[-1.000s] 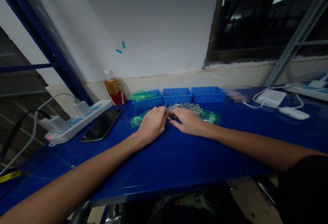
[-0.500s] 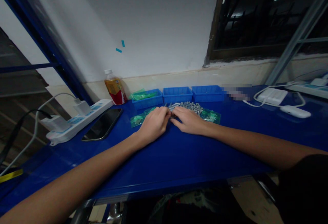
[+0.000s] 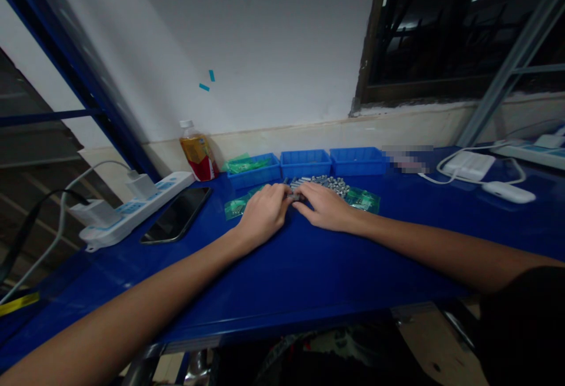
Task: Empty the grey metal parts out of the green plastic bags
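My left hand [image 3: 263, 212] and my right hand [image 3: 325, 205] rest side by side on the blue table [image 3: 309, 268], fingertips meeting at the near edge of a heap of small silver metal parts [image 3: 324, 183]. Both hands have their fingers curled together in a pinch around something small and metallic that I cannot make out. Small green plastic bags lie on either side: one by my left hand [image 3: 238, 203], one beyond my right hand [image 3: 362, 199].
Three blue bins [image 3: 305, 163] stand in a row behind the heap; the left one holds green bags. A drink bottle [image 3: 198, 153], a black phone [image 3: 177, 214] and a white power strip [image 3: 132, 206] lie to the left. White chargers and cables [image 3: 485, 177] lie to the right.
Both hands stay at the near edge of the heap; only the fingertips have shifted slightly closer together.
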Tool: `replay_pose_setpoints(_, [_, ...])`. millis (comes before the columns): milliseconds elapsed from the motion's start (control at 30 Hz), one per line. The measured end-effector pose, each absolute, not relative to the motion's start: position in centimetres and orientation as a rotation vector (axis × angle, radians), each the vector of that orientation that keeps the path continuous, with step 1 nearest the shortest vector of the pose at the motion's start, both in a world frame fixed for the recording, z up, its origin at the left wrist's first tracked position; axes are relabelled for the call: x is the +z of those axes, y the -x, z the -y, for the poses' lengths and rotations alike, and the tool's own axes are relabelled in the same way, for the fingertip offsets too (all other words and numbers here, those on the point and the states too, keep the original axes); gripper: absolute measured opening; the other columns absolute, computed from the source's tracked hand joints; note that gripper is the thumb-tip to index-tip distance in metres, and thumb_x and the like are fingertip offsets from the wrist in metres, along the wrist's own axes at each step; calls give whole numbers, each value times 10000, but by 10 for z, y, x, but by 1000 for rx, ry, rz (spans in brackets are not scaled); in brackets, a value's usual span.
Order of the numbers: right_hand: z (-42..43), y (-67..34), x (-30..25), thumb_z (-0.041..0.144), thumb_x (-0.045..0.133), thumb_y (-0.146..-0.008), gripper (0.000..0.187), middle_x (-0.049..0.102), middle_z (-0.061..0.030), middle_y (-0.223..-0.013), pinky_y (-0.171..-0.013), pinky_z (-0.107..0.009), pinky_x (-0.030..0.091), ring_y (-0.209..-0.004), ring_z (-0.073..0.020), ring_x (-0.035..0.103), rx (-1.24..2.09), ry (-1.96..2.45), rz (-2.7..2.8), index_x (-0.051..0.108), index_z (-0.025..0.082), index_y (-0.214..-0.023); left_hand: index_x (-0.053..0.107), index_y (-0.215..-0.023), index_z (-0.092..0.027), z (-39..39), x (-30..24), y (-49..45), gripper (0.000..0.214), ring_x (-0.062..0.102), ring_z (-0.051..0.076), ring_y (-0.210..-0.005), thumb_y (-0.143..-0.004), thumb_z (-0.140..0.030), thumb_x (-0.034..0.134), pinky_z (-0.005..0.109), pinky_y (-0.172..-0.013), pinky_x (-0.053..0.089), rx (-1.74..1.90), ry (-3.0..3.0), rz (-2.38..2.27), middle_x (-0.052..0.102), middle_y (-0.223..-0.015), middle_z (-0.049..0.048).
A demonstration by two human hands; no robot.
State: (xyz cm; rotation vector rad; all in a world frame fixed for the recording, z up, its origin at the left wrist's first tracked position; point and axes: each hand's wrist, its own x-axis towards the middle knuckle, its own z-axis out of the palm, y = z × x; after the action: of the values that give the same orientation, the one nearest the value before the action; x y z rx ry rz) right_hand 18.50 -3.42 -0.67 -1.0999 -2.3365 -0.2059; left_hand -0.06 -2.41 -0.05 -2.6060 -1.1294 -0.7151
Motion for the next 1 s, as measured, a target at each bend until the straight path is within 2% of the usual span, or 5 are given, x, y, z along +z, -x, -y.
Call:
replay_pose_setpoints(333, [36,-185,-5,263,420,-916,161,584,-82,-904,-791,-309,423,-874,-196,542,-227,1048,2337,541,157,-927,546,-861,-180,26,4,-1,333,560,194,-781,-962,-344,274,316,-729,439,-513,2592,1219,602,-799,56])
replay_pose_setpoints(500, [34,-185,-7,256,361,-941,219,583,-90,-891,-790,-309,424,-866,-196,542,-240,1103,2330,548,144,-919,499,-1071,-195,28,3,0,251,573,196,-856,-947,-339,335,319,-755,450,-639,2639,1176,616,-916,55])
replay_pose_setpoints(667, [33,-185,-7,254,322,-953,265,576,-86,-850,-787,-318,416,-836,-194,537,-235,1100,2328,548,150,-862,493,-1022,-190,28,3,0,193,580,196,-858,-935,-308,367,316,-749,454,-654,2663,1135,619,-923,55])
replay_pose_setpoints(867, [36,-185,-5,283,453,-900,148,573,-67,-897,-762,-307,421,-837,-184,534,-134,1057,2271,506,163,-968,509,-979,-185,27,3,0,240,579,202,-850,-955,-322,313,326,-756,455,-613,2614,1175,620,-902,58])
replay_pose_setpoints(1000, [37,-186,-5,274,471,-887,122,563,-65,-894,-752,-300,419,-830,-182,525,-160,1035,2283,500,170,-944,523,-926,-181,27,4,-1,275,573,196,-825,-959,-333,296,319,-750,453,-561,2593,1192,614,-859,57])
